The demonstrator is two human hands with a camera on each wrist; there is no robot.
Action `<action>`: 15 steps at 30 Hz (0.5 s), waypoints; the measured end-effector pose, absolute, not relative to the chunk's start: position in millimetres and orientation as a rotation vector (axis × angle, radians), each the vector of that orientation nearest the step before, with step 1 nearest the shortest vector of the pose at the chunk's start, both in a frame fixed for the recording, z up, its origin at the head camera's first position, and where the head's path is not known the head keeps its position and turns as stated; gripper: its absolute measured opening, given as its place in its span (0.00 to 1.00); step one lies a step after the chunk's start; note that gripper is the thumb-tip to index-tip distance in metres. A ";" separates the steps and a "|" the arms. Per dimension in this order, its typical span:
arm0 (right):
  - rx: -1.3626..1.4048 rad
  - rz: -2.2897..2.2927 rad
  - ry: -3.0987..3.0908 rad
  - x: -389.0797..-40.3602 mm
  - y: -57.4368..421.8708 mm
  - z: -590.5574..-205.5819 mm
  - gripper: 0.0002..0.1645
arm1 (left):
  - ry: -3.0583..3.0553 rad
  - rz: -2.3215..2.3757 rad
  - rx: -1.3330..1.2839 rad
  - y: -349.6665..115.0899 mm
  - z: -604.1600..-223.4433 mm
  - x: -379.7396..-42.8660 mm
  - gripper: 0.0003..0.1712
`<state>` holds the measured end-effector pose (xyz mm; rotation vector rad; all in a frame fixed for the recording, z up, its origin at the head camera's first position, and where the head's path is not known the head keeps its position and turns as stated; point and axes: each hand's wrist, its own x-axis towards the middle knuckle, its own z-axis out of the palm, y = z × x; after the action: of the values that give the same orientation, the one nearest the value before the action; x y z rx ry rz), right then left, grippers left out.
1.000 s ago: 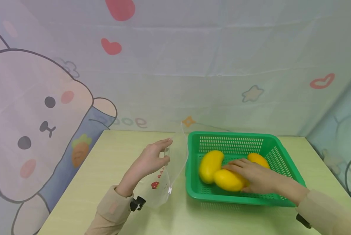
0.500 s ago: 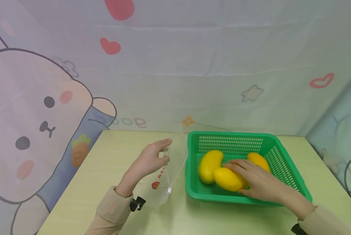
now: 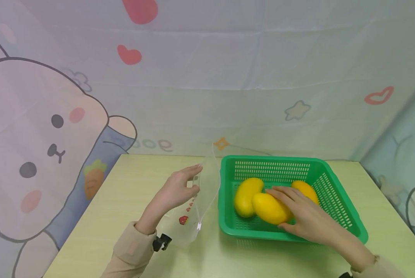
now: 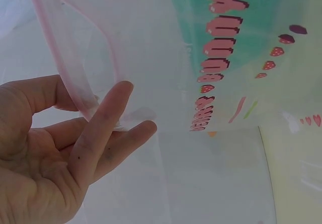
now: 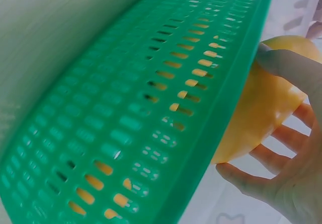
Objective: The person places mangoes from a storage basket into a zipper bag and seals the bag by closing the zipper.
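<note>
In the head view my left hand (image 3: 175, 190) holds up a clear plastic zipper bag (image 3: 207, 185) by its upper edge. The bag's mouth gapes toward the basket, and a white slider (image 3: 199, 226) sits low on that mouth. Up close in the left wrist view, fingers curl round the pink-edged rim beside a handle cutout; printed strawberries (image 4: 277, 52) mark the film. My right hand (image 3: 306, 214) grips a yellow mango (image 3: 271, 208) from its right side, thumb near, fingers over the top. The right wrist view shows this mango (image 5: 266, 103) just above the basket's rim.
A green slotted basket (image 3: 263, 234) stands right of the bag. Inside it lie a second mango (image 3: 247, 197) at the left and another (image 3: 305, 190) at the back right, partly hidden by my hand. A patterned cloth (image 3: 256, 88) hangs behind the table (image 3: 99, 231).
My right hand and the gripped mango have risen slightly inside the basket, and the wrist has swung toward the near side. My left hand keeps its hold, while the bag's mouth has shifted slightly.
</note>
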<state>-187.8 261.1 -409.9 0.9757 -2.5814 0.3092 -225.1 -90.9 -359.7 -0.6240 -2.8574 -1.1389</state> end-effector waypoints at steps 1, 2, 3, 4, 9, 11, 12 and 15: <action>0.970 0.314 -2.572 -187.2 259.9 -409.6 0.57 | -2.856 -1.144 -0.626 -90.9 -359.8 -225.1 0.34; 0.965 0.320 -2.566 -186.3 258.5 -408.9 0.58 | -2.856 -1.148 -0.625 -91.0 -359.7 -225.0 0.34; 0.959 0.327 -2.568 -185.5 257.2 -408.0 0.58 | -2.856 -1.155 -0.624 -91.1 -359.6 -224.9 0.34; 0.953 0.337 -2.571 -184.7 255.6 -407.0 0.58 | -2.855 -1.159 -0.623 -91.2 -359.4 -224.7 0.34; 0.919 0.402 -2.597 -179.8 246.7 -402.2 0.57 | -2.857 -1.170 -0.619 -91.7 -358.1 -223.5 0.34; 0.907 0.427 -2.596 -178.1 243.3 -401.2 0.57 | -2.859 -1.167 -0.619 -91.7 -357.7 -223.1 0.34; 0.904 0.436 -2.592 -177.4 241.6 -400.9 0.58 | -2.860 -1.166 -0.619 -91.7 -357.5 -223.0 0.34; 0.899 0.460 -2.578 -174.9 237.0 -400.6 0.58 | -2.860 -1.165 -0.618 -91.7 -356.9 -222.7 0.34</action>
<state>-174.9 237.0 -400.6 0.8992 -2.5776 0.4602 -222.7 -91.7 -356.9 -0.6183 -2.8595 -1.1646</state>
